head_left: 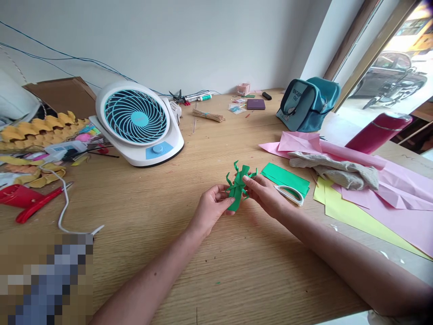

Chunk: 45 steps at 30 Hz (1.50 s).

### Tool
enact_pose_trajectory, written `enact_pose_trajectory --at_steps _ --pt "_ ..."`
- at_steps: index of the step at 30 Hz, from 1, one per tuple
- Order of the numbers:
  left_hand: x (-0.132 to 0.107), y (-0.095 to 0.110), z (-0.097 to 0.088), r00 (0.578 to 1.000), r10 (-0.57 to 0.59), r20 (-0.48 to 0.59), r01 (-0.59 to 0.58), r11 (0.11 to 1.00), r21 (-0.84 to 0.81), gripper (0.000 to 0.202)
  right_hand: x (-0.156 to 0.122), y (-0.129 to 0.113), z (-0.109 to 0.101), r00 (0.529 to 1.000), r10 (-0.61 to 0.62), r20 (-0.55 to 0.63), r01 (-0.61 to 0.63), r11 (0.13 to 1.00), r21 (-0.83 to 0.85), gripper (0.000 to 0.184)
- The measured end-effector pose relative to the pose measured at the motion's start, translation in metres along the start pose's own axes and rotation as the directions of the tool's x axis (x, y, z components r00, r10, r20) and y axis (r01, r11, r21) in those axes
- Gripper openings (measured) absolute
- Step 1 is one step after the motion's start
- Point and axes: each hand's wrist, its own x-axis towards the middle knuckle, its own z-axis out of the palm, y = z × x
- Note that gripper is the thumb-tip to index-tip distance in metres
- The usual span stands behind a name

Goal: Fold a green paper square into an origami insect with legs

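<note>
Over the middle of the wooden table I hold a green folded-paper figure (238,188) with a flat central strip and several thin, curled strips sticking out at its sides. My left hand (215,204) pinches its lower end, thumb on top. With thumb and fingers, my right hand (260,192) grips its upper right side. Beside my right wrist, a stack of green paper (286,178) lies flat. A white oval handle (290,195), perhaps of scissors, overlaps that paper; the rest of it is hidden behind my forearm.
A white fan (137,119) stands at the back left. Pink paper (399,180), yellow paper (341,207), a grey glove (338,169) and a magenta bottle (379,131) lie right. Farther back are a teal bag (307,104) and a bundle of sticks (209,115). A red tool (40,205) lies left.
</note>
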Motion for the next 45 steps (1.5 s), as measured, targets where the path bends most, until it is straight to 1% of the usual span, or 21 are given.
enact_pose_trajectory --at_steps 3,6,11,14,17,21,24,28,35,37,43,45 --pt "0.002 0.0 -0.003 1.0 -0.029 0.005 0.029 0.999 -0.016 0.03 0.001 0.0 -0.001 1.0 0.007 0.016 -0.007 0.999 0.035 0.032" --pt "0.006 0.001 -0.007 0.999 -0.035 0.0 0.035 0.999 -0.016 0.031 0.003 0.0 -0.003 0.999 0.021 0.026 -0.023 0.998 0.052 0.034" --pt "0.011 0.001 -0.017 0.999 -0.027 -0.021 0.028 0.999 0.033 0.034 0.006 0.002 -0.005 0.997 0.07 -0.035 -0.067 0.995 0.077 0.032" --pt "0.013 0.001 -0.022 1.0 -0.015 -0.022 0.017 0.997 0.077 0.036 0.006 0.002 -0.006 0.997 0.069 -0.037 -0.067 0.996 0.064 0.033" --pt "0.015 0.002 -0.027 1.0 -0.023 0.002 0.023 0.996 0.09 0.04 0.006 0.003 -0.006 0.998 0.063 -0.027 -0.062 0.997 0.038 0.034" --pt "0.015 0.005 -0.032 0.995 -0.094 0.024 0.091 0.992 0.087 0.043 0.006 0.003 -0.006 0.998 0.066 -0.025 -0.065 0.998 0.017 0.035" --pt "0.015 0.007 -0.037 0.99 -0.127 0.068 0.121 0.989 0.085 0.042 0.006 0.003 -0.007 0.998 0.067 -0.016 -0.067 0.998 0.008 0.034" --pt "0.016 0.007 -0.042 0.984 -0.123 0.129 0.11 0.989 0.099 0.037 0.006 0.003 -0.008 0.999 0.052 -0.002 -0.052 0.999 -0.003 0.031" --pt "0.016 0.007 -0.042 0.98 -0.109 0.169 0.087 0.987 0.132 0.03 0.005 0.003 -0.01 1.0 0.022 0.005 -0.022 0.997 -0.078 0.034" --pt "0.016 0.008 -0.041 0.981 -0.103 0.164 0.082 0.988 0.127 0.029 0.003 0.002 -0.009 1.0 0.023 0.015 -0.021 0.997 -0.081 0.034" --pt "0.015 0.01 -0.038 0.993 -0.082 0.085 0.073 0.992 0.1 0.027 -0.001 0.002 -0.008 0.999 0.033 0.009 -0.032 0.997 -0.071 0.039" --pt "0.015 0.01 -0.038 0.994 -0.072 0.08 0.064 0.993 0.103 0.025 -0.001 0.003 -0.008 1.0 0.031 0.005 -0.031 0.997 -0.074 0.039"
